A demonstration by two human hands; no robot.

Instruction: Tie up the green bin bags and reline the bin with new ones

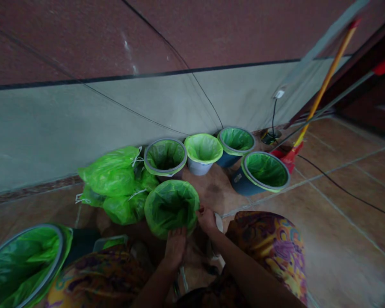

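A trash bin lined with a green trash bag [172,188] stands on the floor between my knees, the bag folded outward over its rim. My left hand [176,244] lies over the near rim, its fingers stretched out flat against the bag. At the right side of the rim, my right hand [207,217] is closed, pinching the bag's edge. The bin's own wall is hidden under the bag. Just behind it stand a grey-rimmed lined bin [165,172] and a light lined bin [197,168].
Knotted green bags [112,175] are piled at the left by the wall. Two dark blue lined bins [240,185] stand to the right, near a red dustpan [287,158] and a yellow-handled broom [324,85]. A large lined bin [59,256] is at lower left. A black cable [346,190] crosses the floor.
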